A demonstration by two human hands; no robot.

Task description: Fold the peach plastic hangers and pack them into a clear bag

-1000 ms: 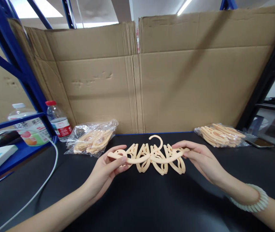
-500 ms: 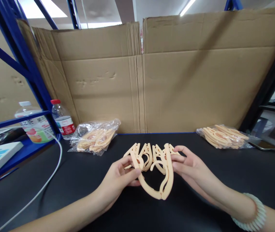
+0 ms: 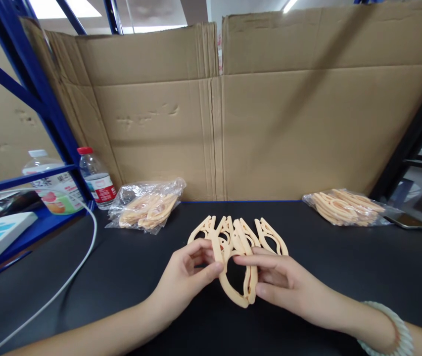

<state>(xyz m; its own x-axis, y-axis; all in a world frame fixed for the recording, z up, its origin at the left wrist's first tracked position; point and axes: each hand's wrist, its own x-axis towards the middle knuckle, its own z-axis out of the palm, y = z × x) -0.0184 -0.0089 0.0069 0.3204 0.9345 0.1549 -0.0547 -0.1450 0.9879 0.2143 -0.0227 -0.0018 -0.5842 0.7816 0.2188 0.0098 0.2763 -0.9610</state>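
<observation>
A beige plastic folding hanger is held upright above the black table, its two arms folded towards each other and its joint pointing down at me. My left hand pinches its left arm between thumb and fingers. On the other side, my right hand grips the right arm, the index finger reaching across to the inner hook part and the thumb low near the joint. Just behind stand or lie several more folded hangers in a row, among them a left one and a right one; the held hanger and my fingers partly hide the middle ones.
Clear bags of hangers lie at back left and back right, the latter beside a phone. A red-capped bottle and white cable are at left. Cardboard walls the table's back.
The held hanger's arms have come closer together. My right hand has moved left and down along the right arm, uncovering the rightmost hanger behind. The view has tilted slightly.
</observation>
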